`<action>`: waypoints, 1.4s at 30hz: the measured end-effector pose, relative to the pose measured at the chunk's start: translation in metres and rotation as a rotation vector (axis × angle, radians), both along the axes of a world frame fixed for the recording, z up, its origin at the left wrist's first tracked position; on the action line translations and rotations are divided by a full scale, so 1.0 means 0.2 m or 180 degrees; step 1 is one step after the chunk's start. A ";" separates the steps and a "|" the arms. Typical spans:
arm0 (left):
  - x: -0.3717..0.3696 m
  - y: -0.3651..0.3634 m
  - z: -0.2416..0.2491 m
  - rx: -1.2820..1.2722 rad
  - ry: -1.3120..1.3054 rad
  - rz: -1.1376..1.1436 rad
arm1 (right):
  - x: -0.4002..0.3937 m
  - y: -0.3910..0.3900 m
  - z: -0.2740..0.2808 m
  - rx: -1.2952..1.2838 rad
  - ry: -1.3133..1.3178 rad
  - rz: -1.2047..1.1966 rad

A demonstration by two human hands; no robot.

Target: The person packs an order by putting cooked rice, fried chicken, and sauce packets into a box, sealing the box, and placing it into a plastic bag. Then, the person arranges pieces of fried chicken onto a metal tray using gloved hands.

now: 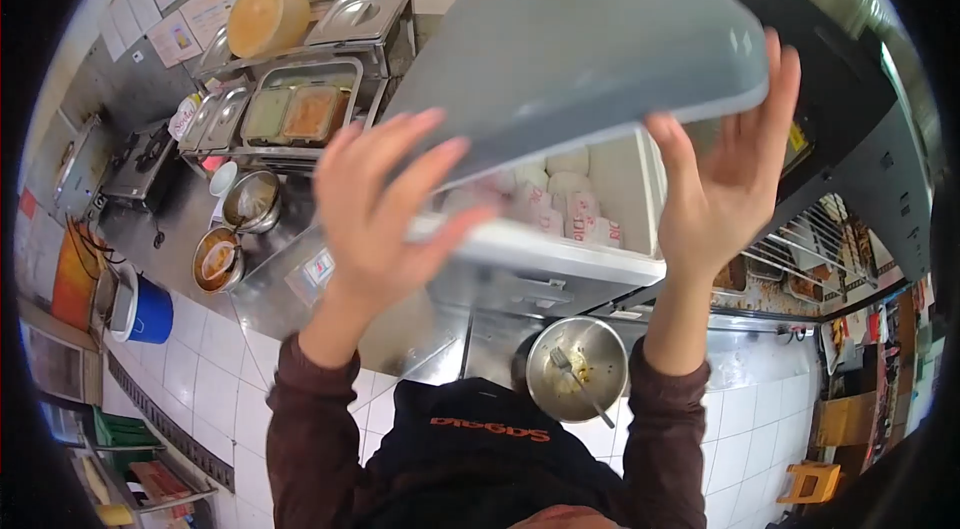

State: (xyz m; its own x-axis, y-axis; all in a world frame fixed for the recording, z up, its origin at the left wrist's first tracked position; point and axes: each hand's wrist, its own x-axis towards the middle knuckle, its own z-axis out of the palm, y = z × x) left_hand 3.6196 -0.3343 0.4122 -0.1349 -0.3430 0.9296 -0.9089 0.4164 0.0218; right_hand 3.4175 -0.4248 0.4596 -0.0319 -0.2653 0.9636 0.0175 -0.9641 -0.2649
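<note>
A large translucent grey lid (600, 29) is tilted up over a white-rimmed container (640, 184). Several white wrapped packets with red print (570, 204) lie inside the container. My right hand (725, 179) grips the lid's right corner, thumb at the near edge and fingers behind it. At the lid's left edge is my left hand (385, 214), blurred by motion, its fingers spread; whether it touches the lid is unclear.
A metal bowl with a fork (577, 369) sits near my body. Food pans (300, 114) and small bowls (252, 202) stand at the left. A wire rack (820, 239) is at the right, and a blue bucket (150, 314) at far left.
</note>
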 end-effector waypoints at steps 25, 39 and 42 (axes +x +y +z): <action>0.16 -0.22 0.33 -0.1418 0.0168 -0.0284 | 0.65 -0.97 -0.23 0.1406 0.4762 -0.0494; -0.20 -0.29 0.19 -0.1035 -0.0482 -0.0967 | -0.36 0.28 -0.20 0.2093 0.4382 0.1668; -0.26 -0.31 0.10 -0.0949 -0.0858 -0.0899 | -0.35 0.37 -0.38 0.1866 0.3791 0.2572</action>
